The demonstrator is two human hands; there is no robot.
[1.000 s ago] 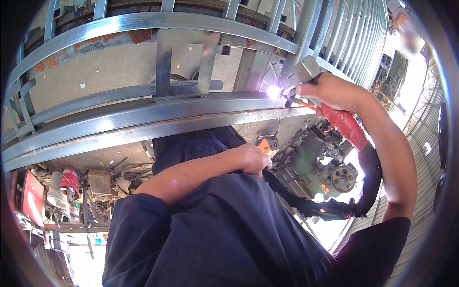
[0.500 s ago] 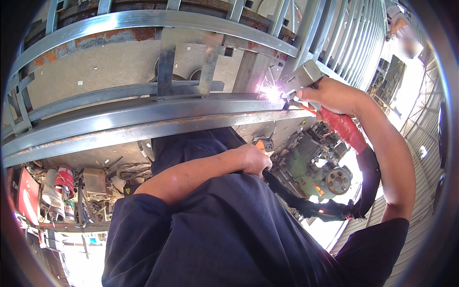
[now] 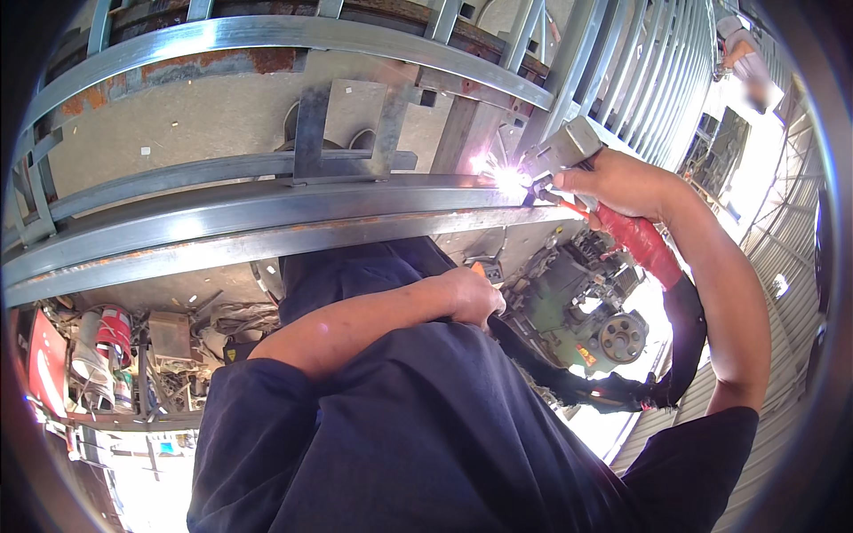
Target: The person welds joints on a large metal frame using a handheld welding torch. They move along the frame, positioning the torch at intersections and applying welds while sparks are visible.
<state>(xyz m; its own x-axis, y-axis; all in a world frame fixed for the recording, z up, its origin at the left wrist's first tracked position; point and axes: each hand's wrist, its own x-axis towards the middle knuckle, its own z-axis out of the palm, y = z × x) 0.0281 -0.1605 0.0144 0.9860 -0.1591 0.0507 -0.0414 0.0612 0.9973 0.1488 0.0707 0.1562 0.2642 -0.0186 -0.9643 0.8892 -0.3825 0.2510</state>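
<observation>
right hand [image 3: 626, 182] is gripping welding torch [image 3: 569, 155] closed, sparking at 1 o'clock on steel rail [image 3: 267, 209]; left hand [image 3: 471, 298] fisted w/ nothing visible, at waist—keeping tip steady pays.

I cannot see the electrode tip: the white glare of the arc [image 3: 506, 180], right of centre, washes out the joint on the steel beam [image 3: 267, 218]. The right hand [image 3: 622, 182] covers most of the red-handled holder [image 3: 635, 238]. The left hand [image 3: 471, 298] rests curled against dark cloth, its fingertips out of sight. My torso hides the lower centre. A person [image 3: 742, 53] at upper right is blurred. The shelf clutter [image 3: 107, 351] at lower left is too small to identify.
</observation>
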